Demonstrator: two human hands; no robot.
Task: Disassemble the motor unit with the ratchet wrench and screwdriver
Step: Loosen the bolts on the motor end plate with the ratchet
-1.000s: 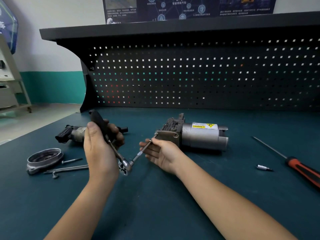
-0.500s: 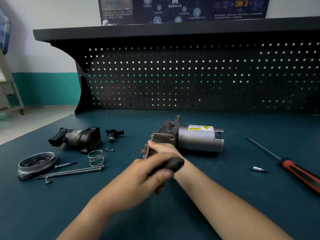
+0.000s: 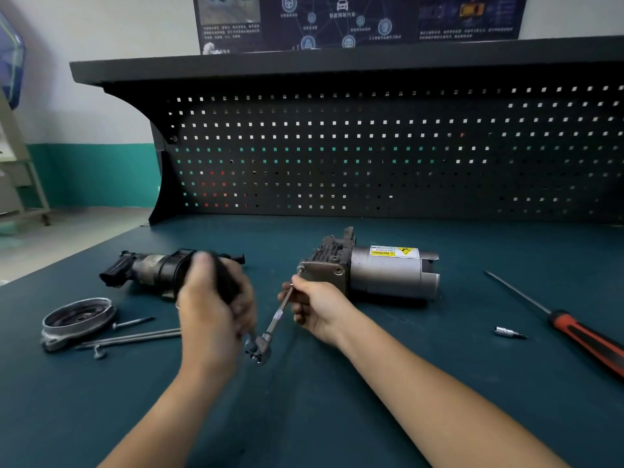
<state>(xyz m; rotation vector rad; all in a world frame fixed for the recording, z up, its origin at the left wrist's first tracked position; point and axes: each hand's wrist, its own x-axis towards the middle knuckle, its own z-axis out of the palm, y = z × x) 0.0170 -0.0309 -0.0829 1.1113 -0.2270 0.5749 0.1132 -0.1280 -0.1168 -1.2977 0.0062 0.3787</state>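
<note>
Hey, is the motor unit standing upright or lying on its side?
Lying on its side: the motor unit rests lengthwise on the bench, warning label facing up.

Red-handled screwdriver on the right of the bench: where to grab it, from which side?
Take the screwdriver by its thick red-and-black handle, from above, fingers wrapped across it. It lies flat on the bench, thin shaft pointing away and left, handle toward the near right, so a right-side approach is probably easiest. The small bit lies apart from the handle.

Open bench (image 3: 472, 298) lies between motor unit (image 3: 388, 271) and screwdriver (image 3: 574, 329), bar a small bit (image 3: 506, 332); long bolts (image 3: 135, 336) clutter the left.
</note>
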